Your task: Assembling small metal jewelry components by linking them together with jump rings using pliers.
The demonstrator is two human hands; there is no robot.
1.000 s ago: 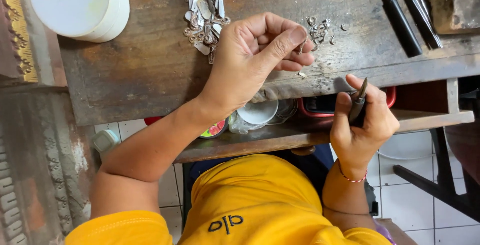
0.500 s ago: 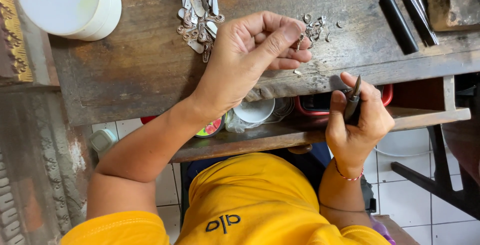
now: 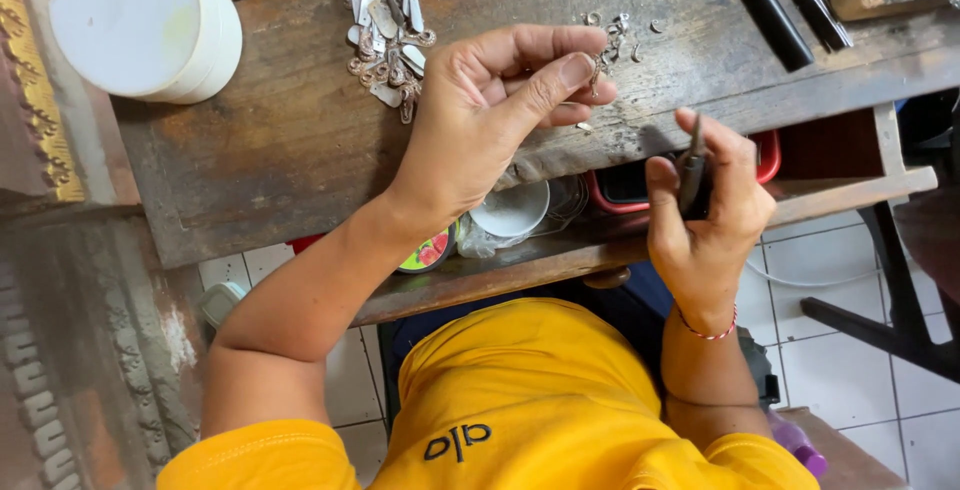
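The small metal piece (image 3: 597,72) sits pinched between your left thumb and fingers (image 3: 560,78), held just above the worn tabletop (image 3: 290,120), where half a second ago it was nearer the edge. Your left hand (image 3: 490,110) has lifted and turned palm-up, so the piece now faces you. Your right hand (image 3: 705,215) has come up beside it, fingers pressed around thin dark pliers (image 3: 692,165), tips pointing toward the piece but apart from it. A heap of silver bits (image 3: 385,25) lies behind, a white tub (image 3: 150,25) farther left.
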